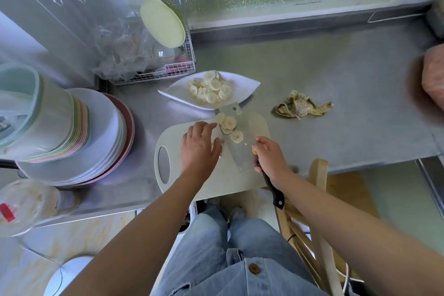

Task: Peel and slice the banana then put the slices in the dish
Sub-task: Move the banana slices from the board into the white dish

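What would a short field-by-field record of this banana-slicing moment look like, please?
dish: white leaf-shaped dish, holds a heap of banana slices
knife: broad steel knife with black handle, blade flat, tip at the dish's near rim
on blade: about four pale banana rounds
left hand: fingers fairly straight, tips beside those rounds
right hand: grips the knife handle
board: pale plastic cutting board under the knife
peel: empty yellow-brown banana peel on the grey counter, right of the dish
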The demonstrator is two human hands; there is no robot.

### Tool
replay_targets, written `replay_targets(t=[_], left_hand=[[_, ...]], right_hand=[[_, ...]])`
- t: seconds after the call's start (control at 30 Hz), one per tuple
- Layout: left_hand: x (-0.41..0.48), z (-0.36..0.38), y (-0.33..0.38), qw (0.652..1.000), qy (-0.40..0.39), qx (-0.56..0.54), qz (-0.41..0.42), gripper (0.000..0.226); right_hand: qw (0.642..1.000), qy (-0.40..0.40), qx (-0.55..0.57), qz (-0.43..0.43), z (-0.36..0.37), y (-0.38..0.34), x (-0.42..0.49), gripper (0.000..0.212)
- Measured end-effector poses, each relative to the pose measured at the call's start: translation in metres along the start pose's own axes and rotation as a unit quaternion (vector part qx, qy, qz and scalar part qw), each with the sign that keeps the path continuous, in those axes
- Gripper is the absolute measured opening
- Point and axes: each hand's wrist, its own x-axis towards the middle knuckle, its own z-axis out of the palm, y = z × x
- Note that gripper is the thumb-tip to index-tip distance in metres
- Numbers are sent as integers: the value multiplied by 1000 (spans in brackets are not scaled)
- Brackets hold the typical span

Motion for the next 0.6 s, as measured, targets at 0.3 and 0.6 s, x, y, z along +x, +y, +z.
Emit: replay_targets(t=[0.3, 0.6], left_hand=[[56, -11, -2, 987, -51, 41, 149, 44], [118, -11, -4, 917, -208, 163, 298, 68]], right_hand=[[999, 28, -2, -21, 9, -47, 36, 17], [998, 52, -10, -17, 19, -74, 74, 19]])
